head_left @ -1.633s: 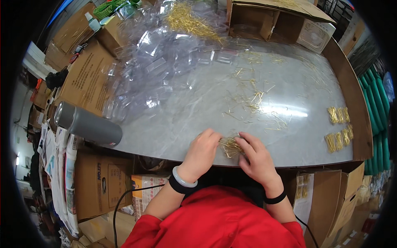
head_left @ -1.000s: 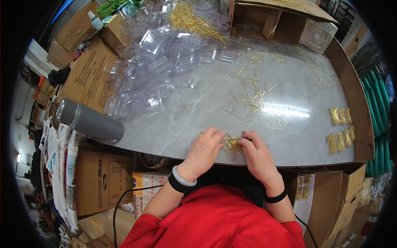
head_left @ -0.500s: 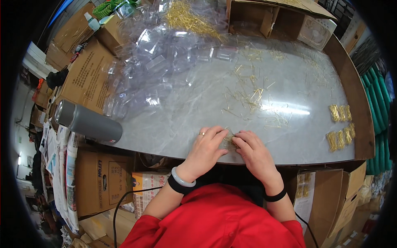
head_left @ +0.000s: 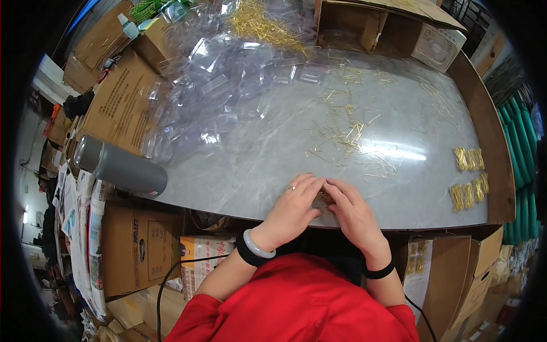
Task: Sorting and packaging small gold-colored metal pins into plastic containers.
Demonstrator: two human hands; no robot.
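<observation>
My left hand [head_left: 294, 206] and my right hand [head_left: 354, 212] meet at the near edge of the grey table. Their curled fingers close round a small bunch of gold wire hooks [head_left: 325, 198], mostly hidden between them. Beyond the fingertips, loose gold wire hooks [head_left: 353, 134] lie scattered across the tabletop [head_left: 256, 165]. At the right end, several neat bundles of the same gold wire [head_left: 469, 194] stand in two rows.
Clear plastic boxes [head_left: 219, 85] pile up at the back left, topped by a heap of gold hooks [head_left: 262, 28]. A grey bottle [head_left: 128, 170] lies at the left edge. Cardboard compartments [head_left: 350, 28] and a small white fan [head_left: 437, 47] stand at the back.
Both hands have drawn closer together, the left one shifting right. Fingers now cover more of the gold bunch, and the clear piece glimpsed beside it is out of sight.
</observation>
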